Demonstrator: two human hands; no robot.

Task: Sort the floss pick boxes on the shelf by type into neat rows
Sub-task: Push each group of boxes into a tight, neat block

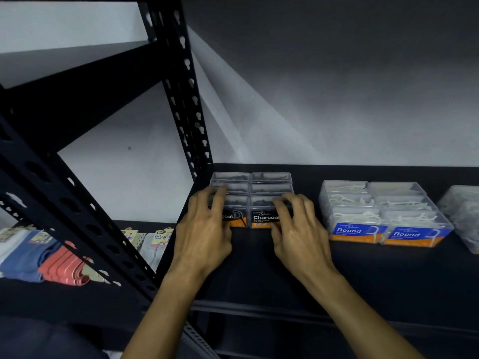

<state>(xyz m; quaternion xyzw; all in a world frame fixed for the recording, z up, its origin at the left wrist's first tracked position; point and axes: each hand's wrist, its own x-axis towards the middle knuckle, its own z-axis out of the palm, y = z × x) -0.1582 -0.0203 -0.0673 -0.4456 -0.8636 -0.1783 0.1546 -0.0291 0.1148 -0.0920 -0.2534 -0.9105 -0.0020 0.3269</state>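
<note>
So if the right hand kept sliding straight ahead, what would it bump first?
The right hand already rests on the front charcoal floss box, so it would push that into the box behind. Depth is hard to judge.

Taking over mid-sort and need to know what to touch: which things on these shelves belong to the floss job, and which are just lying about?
Part of the job:
- Charcoal boxes, two rows, under left hand and right hand
- Round boxes, two rows, to their right
- clear boxes at the right edge, label hidden

Just lying about:
- face towel packs on the neighbouring shelf
- folded cloths beside them
</note>
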